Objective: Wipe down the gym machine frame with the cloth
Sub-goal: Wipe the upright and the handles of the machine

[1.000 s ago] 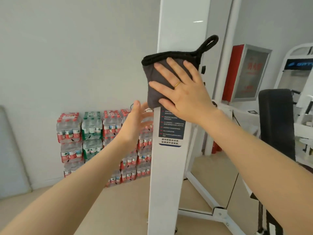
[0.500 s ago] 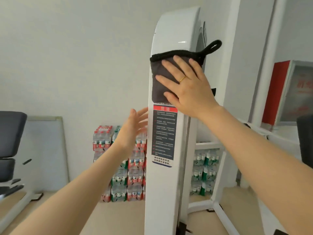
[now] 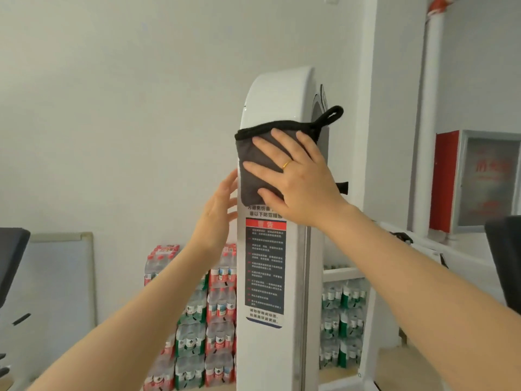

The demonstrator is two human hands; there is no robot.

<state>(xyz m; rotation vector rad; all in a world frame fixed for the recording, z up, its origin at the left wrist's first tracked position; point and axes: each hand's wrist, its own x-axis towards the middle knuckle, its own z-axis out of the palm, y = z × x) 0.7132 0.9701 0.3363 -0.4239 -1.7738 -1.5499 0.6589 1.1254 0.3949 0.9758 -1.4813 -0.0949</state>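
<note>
A tall white gym machine frame (image 3: 276, 100) with a rounded top stands in the middle of the head view, a warning sticker (image 3: 265, 269) on its front. A folded dark grey cloth (image 3: 253, 162) with a black edge and hanging loop lies flat against the frame just above the sticker. My right hand (image 3: 298, 179) presses the cloth to the frame with straight, spread fingers. My left hand (image 3: 217, 213) is raised beside the frame's left edge, fingers straight, fingertips at the edge near the cloth; whether they touch it is unclear.
Stacked packs of water bottles (image 3: 197, 320) stand against the wall behind the frame. A red-and-grey cabinet (image 3: 476, 179) is at the right, a white pipe (image 3: 431, 108) beside it. A whiteboard (image 3: 56, 283) leans at the left, next to a dark seat pad (image 3: 11, 255).
My right hand has slid the cloth up the frame toward its rounded top. My left hand has risen closer to the frame's left edge. The view has tilted upward.
</note>
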